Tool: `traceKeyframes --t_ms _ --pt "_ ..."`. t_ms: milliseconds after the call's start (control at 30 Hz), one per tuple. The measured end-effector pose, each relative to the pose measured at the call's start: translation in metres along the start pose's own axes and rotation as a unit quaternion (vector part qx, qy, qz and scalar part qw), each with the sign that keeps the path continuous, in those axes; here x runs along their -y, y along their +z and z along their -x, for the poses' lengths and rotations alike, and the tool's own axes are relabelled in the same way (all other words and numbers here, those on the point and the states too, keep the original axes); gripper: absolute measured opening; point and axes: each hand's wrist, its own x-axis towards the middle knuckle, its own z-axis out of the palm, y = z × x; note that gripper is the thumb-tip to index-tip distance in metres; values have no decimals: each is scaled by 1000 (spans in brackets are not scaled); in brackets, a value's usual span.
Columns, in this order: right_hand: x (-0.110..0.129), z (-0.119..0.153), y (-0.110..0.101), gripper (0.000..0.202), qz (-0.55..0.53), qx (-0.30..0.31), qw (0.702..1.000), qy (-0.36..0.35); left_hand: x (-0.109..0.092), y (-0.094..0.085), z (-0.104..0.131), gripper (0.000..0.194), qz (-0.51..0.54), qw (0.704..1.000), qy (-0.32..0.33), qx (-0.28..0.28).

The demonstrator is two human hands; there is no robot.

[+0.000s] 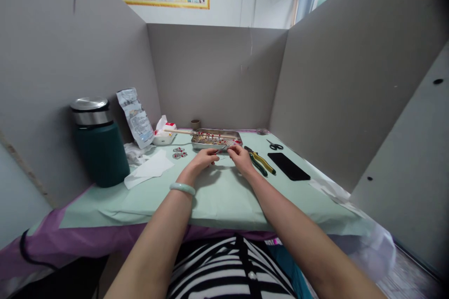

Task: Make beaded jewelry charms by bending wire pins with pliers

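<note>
My left hand (204,159) is closed in a pinch in front of a metal tray (196,146). From its fingertips a thin metal piece (220,150) points toward my right hand (240,157). That hand is also pinched shut, and whatever lies between its fingertips is too small to make out. Both hands are just above the pale green table cover, a little apart. The tray holds small gold and red beads (213,139). Left of my left hand lie several silver-and-red ornaments (179,153).
Pliers (260,161), black scissors (275,145) and a black phone (289,166) lie to the right. A wooden stick (178,131) reaches over the tray. A teal flask (101,152), silver pouch (136,117), white paper (149,169) and tissue box (164,138) stand left. Grey partitions (217,74) enclose the table.
</note>
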Motion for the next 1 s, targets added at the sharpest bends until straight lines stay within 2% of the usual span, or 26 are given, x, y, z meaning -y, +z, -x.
traceKeyframes --t_ms 300,567,700,1000 --pt "-4 1 1 16 104 -19 994 -40 5 0 -1 35 -15 1000 10 14" --pt "0 2 0 20 76 -4 996 -41 3 1 0 40 -13 1000 4 19" --pt "1 1 0 18 59 -21 998 -24 1 1 0 35 -10 1000 8 7" --pt "0 2 1 15 34 4 999 -20 3 1 1 33 -25 999 12 19"
